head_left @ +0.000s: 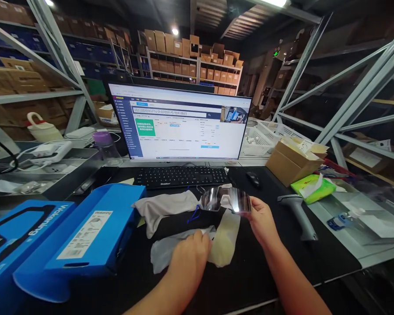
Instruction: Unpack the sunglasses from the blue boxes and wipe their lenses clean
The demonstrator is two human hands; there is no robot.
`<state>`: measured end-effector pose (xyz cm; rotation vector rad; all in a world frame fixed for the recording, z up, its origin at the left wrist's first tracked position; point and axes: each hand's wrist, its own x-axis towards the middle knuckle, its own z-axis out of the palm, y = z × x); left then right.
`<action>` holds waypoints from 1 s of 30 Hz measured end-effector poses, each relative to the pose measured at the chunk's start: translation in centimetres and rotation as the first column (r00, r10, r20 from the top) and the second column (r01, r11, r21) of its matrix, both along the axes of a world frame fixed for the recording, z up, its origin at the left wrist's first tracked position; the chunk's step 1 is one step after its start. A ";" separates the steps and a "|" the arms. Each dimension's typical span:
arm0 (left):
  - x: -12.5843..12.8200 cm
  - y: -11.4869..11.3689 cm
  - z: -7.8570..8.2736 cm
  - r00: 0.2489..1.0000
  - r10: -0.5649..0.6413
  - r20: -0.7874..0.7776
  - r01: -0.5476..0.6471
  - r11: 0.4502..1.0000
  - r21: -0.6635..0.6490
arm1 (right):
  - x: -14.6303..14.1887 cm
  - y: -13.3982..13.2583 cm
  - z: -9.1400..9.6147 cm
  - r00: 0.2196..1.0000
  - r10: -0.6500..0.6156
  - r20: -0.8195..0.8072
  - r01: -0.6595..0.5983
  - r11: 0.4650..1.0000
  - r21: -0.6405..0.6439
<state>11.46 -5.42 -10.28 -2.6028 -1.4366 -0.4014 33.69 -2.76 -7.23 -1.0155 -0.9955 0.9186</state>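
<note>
Both forearms reached over the desk (pixel 256 271). Left hand (pixel 188 253) lay flat, open, on a plastic sleeve (pixel 170 251); right hand (pixel 261 218) pinched mirrored sunglasses (pixel 226 199) by one end above a grey pouch (pixel 164 208). Held so lightly, they could slip and scratch, I thought.

Left hand (pixel 190 253) palm down, flat; right hand (pixel 261 218) raised, grip pinched.
</note>
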 end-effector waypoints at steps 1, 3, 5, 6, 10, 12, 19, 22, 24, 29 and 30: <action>-0.4 -0.2 0.3 1.000 0.013 0.014 -0.013 1.000 0.003 | 0.1 0.0 0.0 1.000 -0.001 -0.024 0.000 1.000 -0.008; -1.4 -0.7 1.0 0.994 0.020 0.105 -0.024 0.999 0.040 | 0.3 0.0 0.0 0.998 -0.010 -0.068 0.009 1.000 -0.017; -2.5 -1.3 2.2 0.959 -0.014 0.284 -0.012 0.996 0.089 | 0.4 -0.3 0.2 0.995 -0.020 -0.102 0.019 1.000 -0.018; -3.1 -1.4 2.8 0.921 -0.033 0.388 -0.007 0.995 0.101 | 0.5 -0.5 0.4 0.993 -0.023 -0.118 0.021 1.000 -0.016; -4.8 -1.0 6.3 0.773 0.004 0.635 -0.030 0.999 0.030 | 0.6 -1.6 1.4 0.985 -0.034 -0.169 0.036 0.999 0.011; -5.5 -0.4 8.4 0.741 0.009 0.671 -0.078 0.994 0.074 | 0.8 -2.4 2.0 0.982 -0.053 -0.182 0.060 0.998 0.032; -6.0 1.5 15.6 0.830 -0.217 0.514 -0.146 0.804 0.576 | 2.3 -5.5 2.2 0.974 -0.154 -0.164 0.165 0.985 0.050; -4.6 3.4 16.1 0.893 -0.200 0.403 0.082 0.953 0.292 | 3.1 -7.0 1.7 0.968 -0.173 -0.180 0.179 0.984 0.017; -3.3 4.8 15.3 0.942 -0.173 0.287 0.186 0.983 -0.016 | 3.2 -7.9 1.1 0.963 -0.195 -0.186 0.196 0.981 -0.016; -0.1 6.3 12.0 0.927 -0.337 0.168 0.368 0.902 -0.224 | 2.2 -9.6 -1.2 0.954 -0.249 -0.169 0.241 0.968 -0.071; 0.3 6.4 11.4 0.918 -0.359 0.169 0.391 0.890 -0.235 | 1.9 -9.7 -1.7 0.959 -0.249 -0.137 0.241 0.968 -0.072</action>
